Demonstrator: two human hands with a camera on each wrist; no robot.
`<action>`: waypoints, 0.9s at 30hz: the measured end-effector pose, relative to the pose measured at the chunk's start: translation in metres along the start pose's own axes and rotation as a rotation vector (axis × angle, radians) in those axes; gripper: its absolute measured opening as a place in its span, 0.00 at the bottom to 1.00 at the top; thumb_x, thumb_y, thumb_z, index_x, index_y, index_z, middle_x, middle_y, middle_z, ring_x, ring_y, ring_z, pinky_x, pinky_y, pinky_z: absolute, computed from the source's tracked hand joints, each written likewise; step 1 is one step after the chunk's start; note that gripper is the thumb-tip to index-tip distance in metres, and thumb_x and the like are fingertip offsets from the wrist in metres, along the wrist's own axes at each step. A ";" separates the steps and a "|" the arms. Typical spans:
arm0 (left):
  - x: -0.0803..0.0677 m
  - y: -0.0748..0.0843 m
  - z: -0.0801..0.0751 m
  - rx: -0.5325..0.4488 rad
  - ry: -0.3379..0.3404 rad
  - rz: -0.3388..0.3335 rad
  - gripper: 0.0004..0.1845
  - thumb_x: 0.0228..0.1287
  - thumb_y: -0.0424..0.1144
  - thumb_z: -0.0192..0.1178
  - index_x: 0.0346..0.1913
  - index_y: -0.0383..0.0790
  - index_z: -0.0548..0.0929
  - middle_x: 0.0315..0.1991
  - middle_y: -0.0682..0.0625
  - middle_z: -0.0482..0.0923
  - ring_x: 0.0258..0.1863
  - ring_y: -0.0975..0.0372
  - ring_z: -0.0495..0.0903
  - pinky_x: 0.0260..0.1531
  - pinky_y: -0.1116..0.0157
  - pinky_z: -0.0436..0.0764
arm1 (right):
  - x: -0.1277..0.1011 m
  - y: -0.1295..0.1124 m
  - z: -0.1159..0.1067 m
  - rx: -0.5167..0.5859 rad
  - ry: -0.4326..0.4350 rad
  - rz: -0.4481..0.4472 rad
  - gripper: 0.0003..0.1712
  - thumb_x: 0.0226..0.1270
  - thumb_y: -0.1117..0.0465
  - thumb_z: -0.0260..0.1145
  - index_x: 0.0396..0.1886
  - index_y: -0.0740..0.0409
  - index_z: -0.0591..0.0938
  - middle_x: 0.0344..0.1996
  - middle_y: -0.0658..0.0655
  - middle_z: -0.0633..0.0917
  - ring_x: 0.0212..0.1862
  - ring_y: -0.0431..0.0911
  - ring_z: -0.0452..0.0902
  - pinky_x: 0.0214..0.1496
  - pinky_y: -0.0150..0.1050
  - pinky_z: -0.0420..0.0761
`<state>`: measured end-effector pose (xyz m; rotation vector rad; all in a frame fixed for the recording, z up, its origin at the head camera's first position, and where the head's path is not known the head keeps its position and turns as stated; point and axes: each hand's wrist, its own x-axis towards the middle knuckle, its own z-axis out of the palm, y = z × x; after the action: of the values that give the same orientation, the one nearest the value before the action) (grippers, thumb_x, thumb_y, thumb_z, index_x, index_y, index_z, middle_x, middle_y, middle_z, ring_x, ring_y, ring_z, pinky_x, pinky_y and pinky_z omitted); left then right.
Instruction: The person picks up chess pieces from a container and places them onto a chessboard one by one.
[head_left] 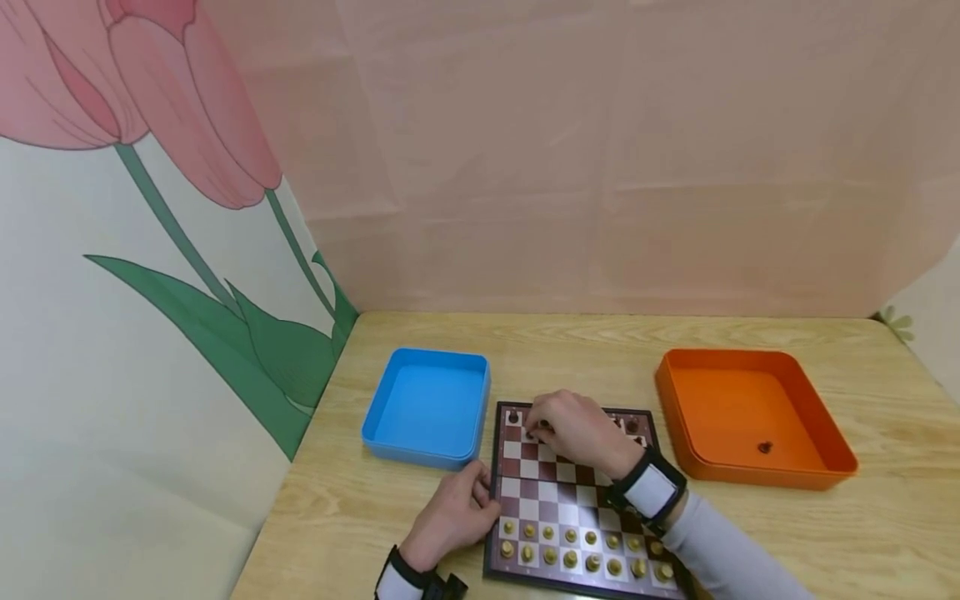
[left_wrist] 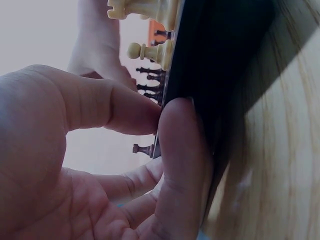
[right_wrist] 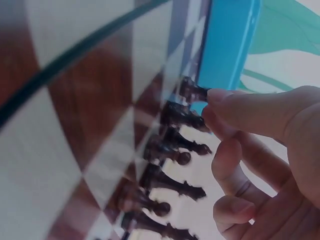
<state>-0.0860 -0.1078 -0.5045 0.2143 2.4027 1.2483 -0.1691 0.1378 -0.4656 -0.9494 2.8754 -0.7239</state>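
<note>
A chessboard (head_left: 528, 507) lies on the wooden table in front of me. My left hand (head_left: 453, 510) grips its left edge, thumb on top and a finger against the side, as the left wrist view shows. Over the far left part of the board, my right hand (head_left: 576, 427) pinches a dark chess piece (right_wrist: 192, 90) between thumb and forefinger, its head hidden by the fingertips. More dark pieces (right_wrist: 175, 185) stand beside those fingers, partly covered by the hand in the head view. A dark rook (head_left: 513, 417) occupies the far left corner. Two rows of gold pieces (head_left: 571, 558) line the near side.
To the board's left sits a blue tray (head_left: 412, 454), close to the left hand. An orange tray (head_left: 772, 477) stands at the right with one small dark piece (head_left: 765, 447) lying inside. A pink curtain (head_left: 600, 208) hangs behind the table (head_left: 315, 517).
</note>
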 end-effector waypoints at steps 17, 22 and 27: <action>-0.001 -0.001 0.002 0.006 0.009 0.007 0.10 0.67 0.37 0.67 0.47 0.43 0.78 0.32 0.52 0.79 0.31 0.60 0.77 0.28 0.65 0.74 | -0.055 0.021 -0.051 -0.050 0.137 0.104 0.07 0.67 0.65 0.78 0.42 0.52 0.93 0.37 0.46 0.89 0.33 0.34 0.80 0.35 0.33 0.86; -0.002 0.000 0.002 0.013 0.009 -0.008 0.10 0.67 0.37 0.67 0.47 0.43 0.78 0.33 0.52 0.79 0.32 0.60 0.77 0.29 0.64 0.75 | -0.072 0.043 -0.066 -0.073 0.199 0.148 0.07 0.65 0.67 0.79 0.42 0.54 0.93 0.35 0.47 0.89 0.31 0.37 0.77 0.32 0.32 0.82; -0.002 0.002 0.002 0.020 0.008 -0.026 0.10 0.66 0.37 0.67 0.47 0.43 0.78 0.33 0.51 0.79 0.33 0.59 0.77 0.29 0.63 0.75 | -0.085 0.058 -0.083 -0.093 0.211 0.190 0.07 0.65 0.67 0.79 0.42 0.55 0.93 0.33 0.48 0.88 0.32 0.41 0.77 0.33 0.35 0.82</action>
<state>-0.0837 -0.1057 -0.5034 0.1834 2.4174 1.2165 -0.1465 0.2619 -0.4274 -0.6280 3.1505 -0.7196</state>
